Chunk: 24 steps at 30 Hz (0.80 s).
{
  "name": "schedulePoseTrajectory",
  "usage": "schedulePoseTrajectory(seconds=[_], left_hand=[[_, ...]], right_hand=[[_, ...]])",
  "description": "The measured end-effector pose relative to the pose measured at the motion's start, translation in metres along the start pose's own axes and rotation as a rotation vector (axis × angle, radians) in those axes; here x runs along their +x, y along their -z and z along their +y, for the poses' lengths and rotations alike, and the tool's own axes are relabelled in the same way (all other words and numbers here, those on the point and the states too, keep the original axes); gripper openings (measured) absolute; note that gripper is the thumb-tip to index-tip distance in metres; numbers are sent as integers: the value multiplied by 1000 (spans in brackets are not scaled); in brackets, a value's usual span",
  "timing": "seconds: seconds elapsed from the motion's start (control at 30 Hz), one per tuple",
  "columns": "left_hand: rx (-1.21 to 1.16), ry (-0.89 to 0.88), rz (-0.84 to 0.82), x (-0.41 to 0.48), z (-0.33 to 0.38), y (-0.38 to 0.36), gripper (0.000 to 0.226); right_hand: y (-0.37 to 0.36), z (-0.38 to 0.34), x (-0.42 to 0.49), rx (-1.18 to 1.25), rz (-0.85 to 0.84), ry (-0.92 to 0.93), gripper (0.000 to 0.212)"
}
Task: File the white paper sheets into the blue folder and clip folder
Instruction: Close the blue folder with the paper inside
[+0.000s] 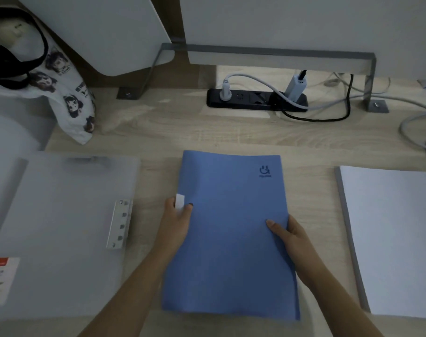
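The left hand (pixel 176 222) and right hand (pixel 289 237) pinch the blue folder (pixel 231 251) by its long side edges. The white paper sheets (pixel 389 239) lie at the right of the frame, nearest the right hand.

L: clip folder (pixel 61 227); ctr: folder (pixel 231 251); R: paper stack (pixel 389 239); behind: pwr strip (pixel 251 105).

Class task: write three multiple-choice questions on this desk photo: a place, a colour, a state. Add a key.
1. The stack of white paper lies: A) left of the blue folder; B) right of it; C) on it.
2. The power strip is: A) black; B) red; C) white.
3. The blue folder is: A) closed; B) open flat; C) torn.
Key: B, it lies on the folder's right; A, its casing is black; A, its cover is shut, left hand and right hand gripping the edges.
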State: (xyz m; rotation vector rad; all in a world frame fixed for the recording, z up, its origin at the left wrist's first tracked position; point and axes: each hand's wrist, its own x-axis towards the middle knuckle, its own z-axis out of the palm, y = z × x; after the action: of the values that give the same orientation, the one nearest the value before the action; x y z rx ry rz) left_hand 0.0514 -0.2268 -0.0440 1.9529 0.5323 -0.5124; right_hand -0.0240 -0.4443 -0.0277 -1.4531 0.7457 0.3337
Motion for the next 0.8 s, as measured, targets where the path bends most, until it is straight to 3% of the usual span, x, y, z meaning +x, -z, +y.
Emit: schedulePoseTrajectory(seconds=[0.2,0.33,0.43,0.5,0.67,0.8], left_hand=[[290,-104,111,0,-27,26,60],[353,-173,149,-9,-32,32,57],[318,-308,206,-15,-38,44,50],[326,-376,324,-16,-38,62,45],[375,-255,564,1,-55,140,48],[503,35,615,13,-85,199,76]], right_hand=[[-45,9,22,-340,23,49,35],[-45,13,18,-471,112,36,41],[-44,3,11,-606,244,152,47],[-55,-7,5,-582,242,239,39],[-141,-25,2,-486,-79,297,24],[-212,-25,-9,-417,-427,32,36]])
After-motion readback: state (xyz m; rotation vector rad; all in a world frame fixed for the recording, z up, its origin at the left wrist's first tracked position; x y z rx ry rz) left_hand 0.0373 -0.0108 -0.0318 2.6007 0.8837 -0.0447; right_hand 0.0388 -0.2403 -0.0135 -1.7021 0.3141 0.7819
